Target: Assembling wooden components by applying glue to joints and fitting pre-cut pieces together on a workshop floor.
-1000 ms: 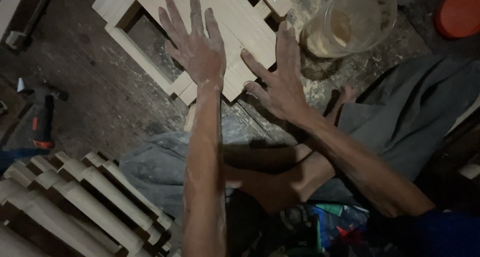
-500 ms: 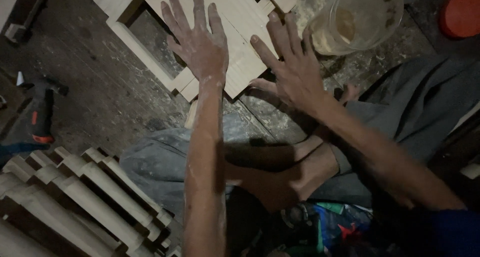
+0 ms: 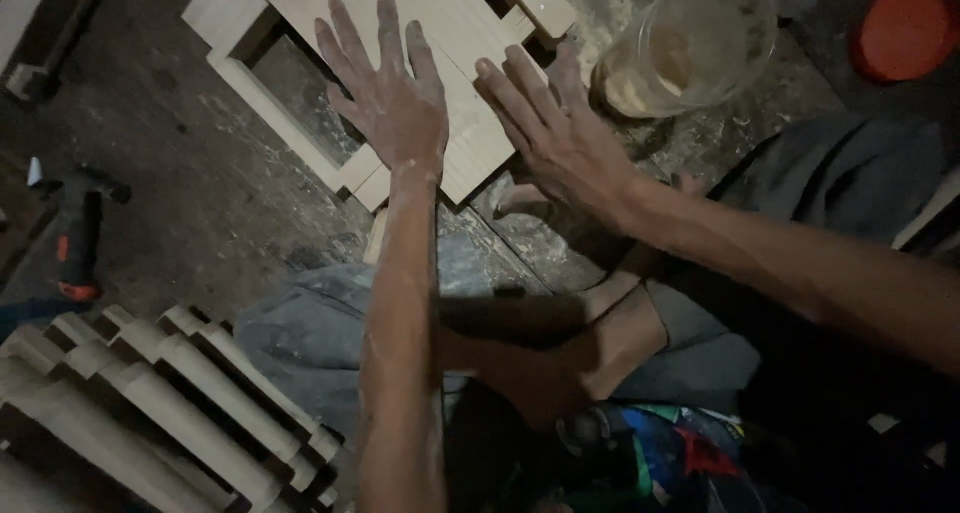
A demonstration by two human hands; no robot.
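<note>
Left hand (image 3: 392,103) and right hand (image 3: 560,138) flat, fingers spread, grasping nothing, atop pale wooden panel (image 3: 440,33); best pressed evenly, beside glass jar (image 3: 685,43).

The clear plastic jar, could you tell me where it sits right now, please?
In the head view the clear plastic jar lies at the upper right on the dusty floor, just right of the right hand and left of an orange lid.

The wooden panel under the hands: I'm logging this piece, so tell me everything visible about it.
The wooden panel is pale, flat, bare wood made of boards joined side by side, with narrower strips framing an open gap on its left. It lies flat on the dusty floor. The left hand presses on it, fingers spread; the right hand rests at its right edge.
</note>
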